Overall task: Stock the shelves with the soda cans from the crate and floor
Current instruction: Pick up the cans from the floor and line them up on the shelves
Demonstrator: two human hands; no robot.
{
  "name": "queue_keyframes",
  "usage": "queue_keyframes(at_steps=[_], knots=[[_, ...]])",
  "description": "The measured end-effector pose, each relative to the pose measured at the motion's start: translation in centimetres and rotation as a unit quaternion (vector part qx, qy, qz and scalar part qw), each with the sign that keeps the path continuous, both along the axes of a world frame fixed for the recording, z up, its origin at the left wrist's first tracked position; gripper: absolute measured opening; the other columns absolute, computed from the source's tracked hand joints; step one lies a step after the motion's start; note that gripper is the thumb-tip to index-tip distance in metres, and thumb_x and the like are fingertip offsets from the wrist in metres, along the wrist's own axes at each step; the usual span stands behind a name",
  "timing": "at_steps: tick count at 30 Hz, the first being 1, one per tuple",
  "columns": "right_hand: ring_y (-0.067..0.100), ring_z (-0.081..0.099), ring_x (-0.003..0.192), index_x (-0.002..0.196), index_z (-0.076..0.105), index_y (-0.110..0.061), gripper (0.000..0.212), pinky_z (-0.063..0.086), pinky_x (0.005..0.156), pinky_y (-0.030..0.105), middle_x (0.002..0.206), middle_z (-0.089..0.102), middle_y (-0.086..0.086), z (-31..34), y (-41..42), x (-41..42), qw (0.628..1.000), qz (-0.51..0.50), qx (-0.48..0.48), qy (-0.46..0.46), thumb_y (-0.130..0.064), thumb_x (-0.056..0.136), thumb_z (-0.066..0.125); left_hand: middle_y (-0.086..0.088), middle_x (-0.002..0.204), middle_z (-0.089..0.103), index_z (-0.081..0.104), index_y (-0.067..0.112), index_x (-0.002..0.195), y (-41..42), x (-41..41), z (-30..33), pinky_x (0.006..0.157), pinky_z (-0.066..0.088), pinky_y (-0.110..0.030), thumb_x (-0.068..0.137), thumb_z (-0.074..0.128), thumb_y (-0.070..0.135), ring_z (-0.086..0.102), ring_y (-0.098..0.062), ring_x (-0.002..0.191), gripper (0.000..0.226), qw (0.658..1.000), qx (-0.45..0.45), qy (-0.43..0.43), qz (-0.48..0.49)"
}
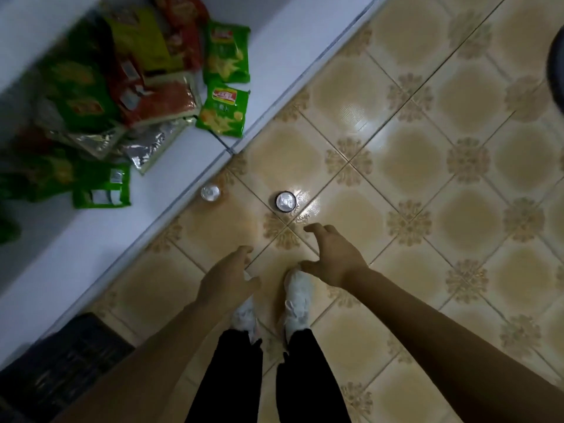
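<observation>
Two soda cans stand upright on the tiled floor, seen from above by their silver tops. One can (286, 201) has a dark rim and stands in the open; the other can (210, 192) stands against the edge of the white shelf (91, 236). My right hand (331, 254) hovers just short of the dark-rimmed can, fingers spread and empty. My left hand (227, 277) is lower and to the left, fingers relaxed, holding nothing. A dark crate (61, 361) sits at the bottom left; its contents are too dark to make out.
Green, red and silver snack bags (224, 109) lie piled on the white shelf at the upper left. My two white shoes (297, 300) stand on the patterned tiles below my hands. A dark round object (557, 56) cuts in at the right edge.
</observation>
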State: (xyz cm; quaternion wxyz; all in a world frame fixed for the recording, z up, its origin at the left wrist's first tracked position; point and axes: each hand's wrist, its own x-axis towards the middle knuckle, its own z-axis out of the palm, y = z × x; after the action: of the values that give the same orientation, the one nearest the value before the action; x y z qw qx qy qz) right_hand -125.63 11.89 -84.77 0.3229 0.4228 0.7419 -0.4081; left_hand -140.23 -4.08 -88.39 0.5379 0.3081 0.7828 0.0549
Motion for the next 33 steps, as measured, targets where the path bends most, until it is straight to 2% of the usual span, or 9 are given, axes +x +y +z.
queue_keyframes(at_steps=[7,11,16,21,23,25,28,31,33], knots=[[0.034,0.047,0.121,0.143,0.032,-0.026,0.074,0.047,0.090,0.041,0.141,0.034,0.011,-17.7,2.8,-4.0,0.995,0.011,0.098,0.034,-0.032,0.081,0.072,-0.001,0.140,0.045,0.028,0.020,0.145,3.6,1.7,-18.4,0.097,0.043,-0.035,0.083,0.067,0.032,0.048,-0.022,0.124,0.075,0.998,0.037,-0.016,0.042],[0.033,0.045,0.123,0.148,0.022,-0.025,0.084,0.046,0.091,0.041,0.147,0.025,0.011,-25.7,3.4,-5.3,0.992,0.050,0.113,0.036,-0.037,0.081,0.072,-0.003,0.137,0.045,0.033,0.017,0.143,6.3,1.8,-27.3,0.097,0.042,-0.036,0.080,0.064,0.034,0.048,-0.025,0.125,0.072,0.996,0.082,0.004,0.037],[0.032,0.055,0.105,0.136,0.037,-0.019,0.067,0.050,0.082,0.039,0.128,0.045,0.009,-29.7,3.2,-5.5,0.987,0.060,0.125,0.076,-0.042,0.082,0.070,-0.003,0.138,0.047,0.032,0.020,0.144,8.7,0.1,-32.8,0.092,0.042,-0.028,0.077,0.073,0.025,0.049,-0.019,0.122,0.079,0.990,0.144,0.004,0.008],[0.024,0.059,0.102,0.118,0.051,-0.019,0.056,0.053,0.086,0.039,0.109,0.058,0.000,-21.5,4.7,-3.8,0.991,-0.118,-0.040,0.055,-0.033,0.071,0.078,-0.004,0.128,0.053,0.043,0.019,0.135,5.5,0.6,-24.6,0.086,0.049,-0.037,0.069,0.062,0.052,0.053,-0.024,0.115,0.076,0.992,0.127,-0.019,-0.013],[0.026,0.064,0.098,0.110,0.056,-0.018,0.044,0.057,0.084,0.044,0.108,0.063,0.004,-17.7,4.8,-3.0,0.971,-0.196,-0.132,0.042,-0.030,0.073,0.078,0.000,0.134,0.050,0.038,0.020,0.140,3.7,1.3,-20.3,0.092,0.049,-0.041,0.062,0.062,0.059,0.051,-0.021,0.120,0.091,0.992,0.115,-0.056,0.016],[0.028,0.069,0.089,0.100,0.059,-0.021,0.028,0.059,0.079,0.042,0.100,0.065,0.006,-11.1,4.7,-2.0,0.944,-0.255,-0.207,0.039,-0.033,0.079,0.074,0.006,0.131,0.053,0.037,0.022,0.140,3.0,2.1,-12.9,0.092,0.049,-0.034,0.054,0.067,0.062,0.053,-0.011,0.115,0.099,0.983,0.124,-0.103,0.081],[0.025,0.071,0.086,0.111,0.057,-0.018,0.041,0.060,0.076,0.033,0.102,0.066,0.006,-0.5,3.9,-0.7,0.933,-0.261,-0.246,0.023,-0.047,0.083,0.066,0.013,0.110,0.062,0.047,0.027,0.121,2.2,3.3,-1.3,0.078,0.054,-0.024,0.047,0.072,0.058,0.061,0.002,0.093,0.084,0.965,0.112,-0.156,0.178],[0.022,0.066,0.094,0.100,0.058,-0.022,0.042,0.057,0.083,0.034,0.107,0.064,0.004,8.8,2.6,0.4,0.936,-0.259,-0.238,0.029,-0.060,0.083,0.056,0.010,0.096,0.069,0.056,0.024,0.110,1.4,3.9,8.4,0.073,0.054,-0.027,0.057,0.084,0.036,0.065,0.001,0.082,0.061,0.960,0.088,-0.183,0.193],[0.019,0.065,0.098,0.100,0.060,-0.024,0.055,0.056,0.088,0.036,0.106,0.067,0.003,15.0,1.8,1.0,0.923,-0.297,-0.239,0.055,-0.072,0.075,0.048,0.009,0.092,0.073,0.061,0.025,0.103,1.0,4.3,15.1,0.074,0.054,-0.028,0.057,0.085,0.037,0.068,-0.005,0.082,0.054,0.948,0.084,-0.210,0.222]])
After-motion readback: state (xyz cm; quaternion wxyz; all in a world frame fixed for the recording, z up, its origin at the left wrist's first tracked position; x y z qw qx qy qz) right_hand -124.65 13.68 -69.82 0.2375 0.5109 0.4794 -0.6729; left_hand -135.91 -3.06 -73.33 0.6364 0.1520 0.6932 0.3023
